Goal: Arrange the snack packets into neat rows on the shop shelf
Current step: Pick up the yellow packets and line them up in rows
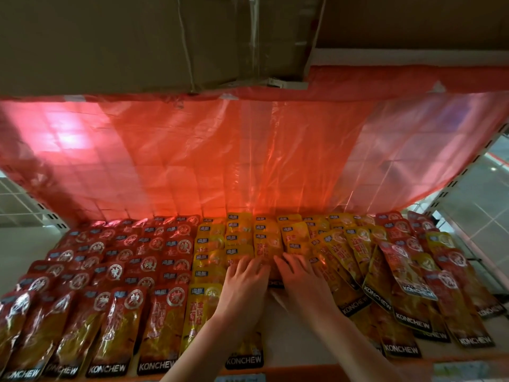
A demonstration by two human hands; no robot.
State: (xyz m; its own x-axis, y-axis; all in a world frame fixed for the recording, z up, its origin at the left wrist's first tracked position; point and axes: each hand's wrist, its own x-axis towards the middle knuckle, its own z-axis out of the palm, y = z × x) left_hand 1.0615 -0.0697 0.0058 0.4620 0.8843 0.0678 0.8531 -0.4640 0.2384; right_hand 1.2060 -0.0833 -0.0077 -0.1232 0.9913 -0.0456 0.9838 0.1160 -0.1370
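Red snack packets (pixel 115 274) lie in overlapping rows across the left half of the shelf. Yellow packets (pixel 214 244) fill rows in the middle. On the right, yellow packets (pixel 355 252) and red packets (pixel 451 285) lie askew in a loose heap. My left hand (pixel 245 282) and my right hand (pixel 297 277) rest side by side, palms down and fingers spread, on yellow packets (pixel 265 250) in the middle row. Part of that row is hidden under my hands.
A red translucent plastic sheet (pixel 248 155) hangs behind the shelf. A cardboard box (pixel 137 37) sits overhead on the upper shelf. The orange front edge of the shelf (pixel 303 368) runs below my forearms. Bare shelf (pixel 289 334) shows between my arms.
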